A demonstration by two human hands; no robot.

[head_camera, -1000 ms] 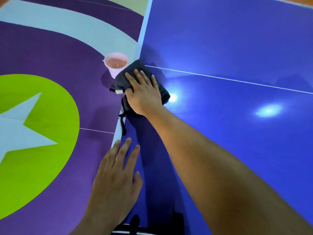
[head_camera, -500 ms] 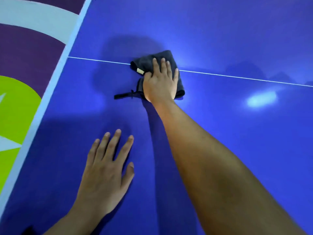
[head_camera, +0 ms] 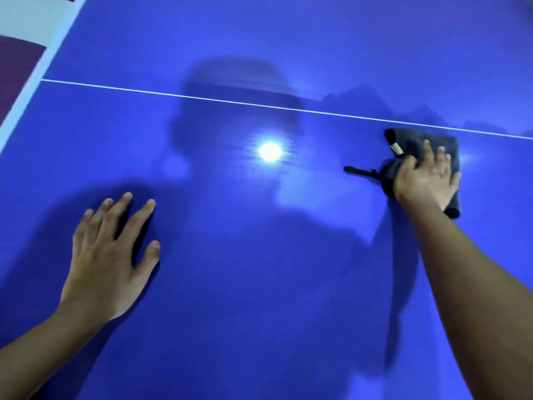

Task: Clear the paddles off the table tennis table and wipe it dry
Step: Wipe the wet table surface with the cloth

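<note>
The right hand (head_camera: 427, 180) presses the cloth (head_camera: 412, 141) flat on the table (head_camera: 259, 284), fingers straight and spread, just short of the white line (head_camera: 230, 101). The strap (head_camera: 360, 170) points left toward the left hand (head_camera: 106, 255), which lies flat, well apart, holding nothing. No paddles show.

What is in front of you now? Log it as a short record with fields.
surface: blue table, glossy, with a lamp glare near the middle of the view
marking: white line across the far part
cloth: dark, folded, just on the near side of the line, with a strap trailing left
right hand: pressed on the cloth
left hand: flat on the bare table, fingers spread
paddles: none in view
</note>
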